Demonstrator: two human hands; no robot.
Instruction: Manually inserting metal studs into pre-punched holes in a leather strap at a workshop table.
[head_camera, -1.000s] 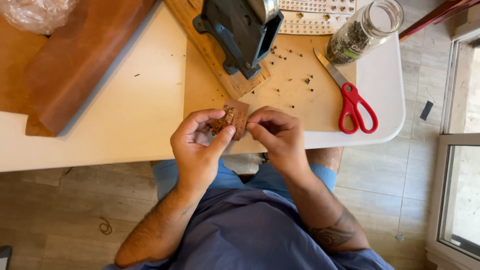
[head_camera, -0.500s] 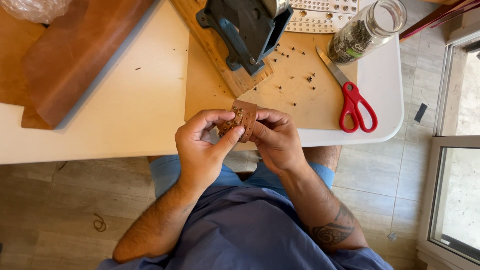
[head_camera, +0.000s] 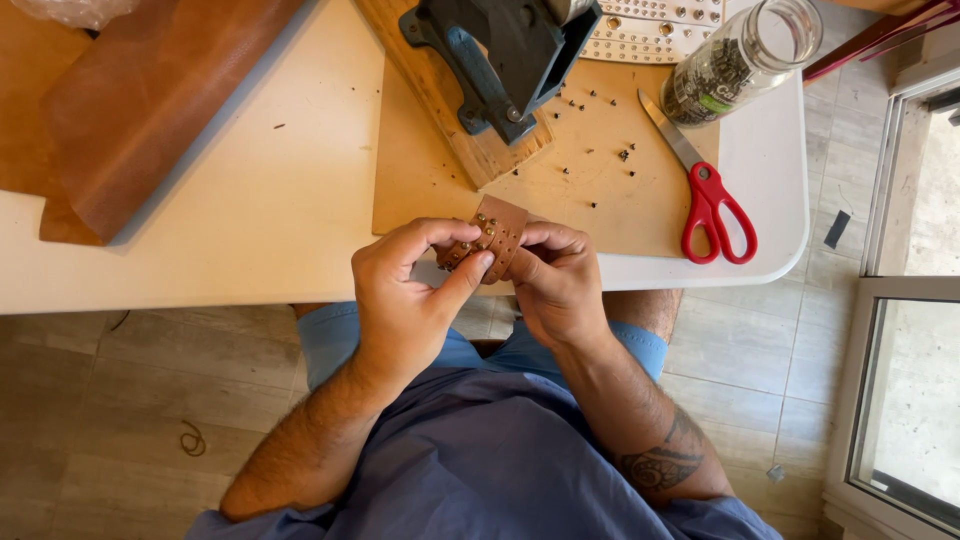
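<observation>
Far left, a brown leather roll (head_camera: 150, 95) lies well clear, with bare table (head_camera: 250, 230) between. At the table's near edge your left hand (head_camera: 405, 300) and right hand (head_camera: 555, 285) both pinch the studded leather strap (head_camera: 492, 232). Further right, red scissors (head_camera: 705, 190) rest near the rounded corner.

Bright, even daylight, sharp throughout.
Lit from the glass door at right; soft shadows under the white rectangular desk (head_camera: 250, 270); slight wide-angle bending toward the edges.
</observation>
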